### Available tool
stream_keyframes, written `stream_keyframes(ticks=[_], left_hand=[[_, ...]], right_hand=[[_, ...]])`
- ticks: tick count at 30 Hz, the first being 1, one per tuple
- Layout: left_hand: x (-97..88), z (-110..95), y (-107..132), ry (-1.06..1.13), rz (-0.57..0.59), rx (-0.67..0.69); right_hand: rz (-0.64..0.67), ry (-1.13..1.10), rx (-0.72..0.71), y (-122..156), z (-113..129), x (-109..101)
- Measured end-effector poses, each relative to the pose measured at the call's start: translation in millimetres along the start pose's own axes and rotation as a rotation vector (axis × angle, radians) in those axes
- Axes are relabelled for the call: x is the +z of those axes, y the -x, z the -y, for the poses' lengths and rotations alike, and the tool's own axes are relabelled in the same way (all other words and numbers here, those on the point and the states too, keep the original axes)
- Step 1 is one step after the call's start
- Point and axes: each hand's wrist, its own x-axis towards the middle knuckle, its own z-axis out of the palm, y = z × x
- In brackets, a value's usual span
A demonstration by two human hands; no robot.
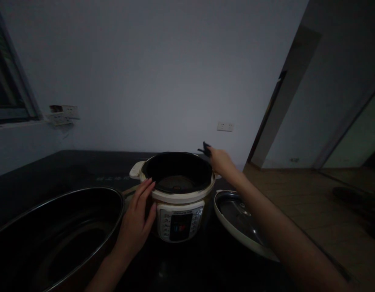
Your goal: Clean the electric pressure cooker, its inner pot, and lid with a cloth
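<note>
An electric pressure cooker [181, 198], white-rimmed with a button panel in front, stands uncovered on the dark counter. Its dark inner pot [175, 183] is visible inside. My left hand [135, 221] holds the cooker's front left edge, fingertips over the rim and thumb against the outer wall. At the far right side, above the rim, my right hand [220, 161] is closed around a black object [206, 149]; its short dark ends stick out, but its kind is unclear. Beneath my right forearm lies a round lid [232, 211] with a pale rim.
A large dark pan [68, 239] fills the lower left, close to my left wrist. The dark counter [93, 164] meets the wall behind. Wall sockets [225, 126] are behind the cooker, with more sockets [64, 114] at left. Floor [284, 194] shows beyond the right edge.
</note>
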Motion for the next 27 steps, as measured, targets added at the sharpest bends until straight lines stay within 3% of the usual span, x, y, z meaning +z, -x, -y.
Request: stream_keyframes(ticks=[4, 11, 20, 27], left_hand=[[-1.1, 0, 1, -0.009, 0.008, -0.003], [-0.7, -1, 3, 0.008, 0.023, -0.025], [0.7, -1, 2, 0.015, 0.015, -0.041], [-0.3, -2, 3, -0.003, 0.016, -0.032]], right_hand=[[0.153, 0.016, -0.072, 0, 5, 27], [0.227, 0.037, -0.117, 6, -4, 29], [0.293, -0.054, -0.039, -48, 2, 43], [0.256, -0.165, 0.063, -81, 7, 57]])
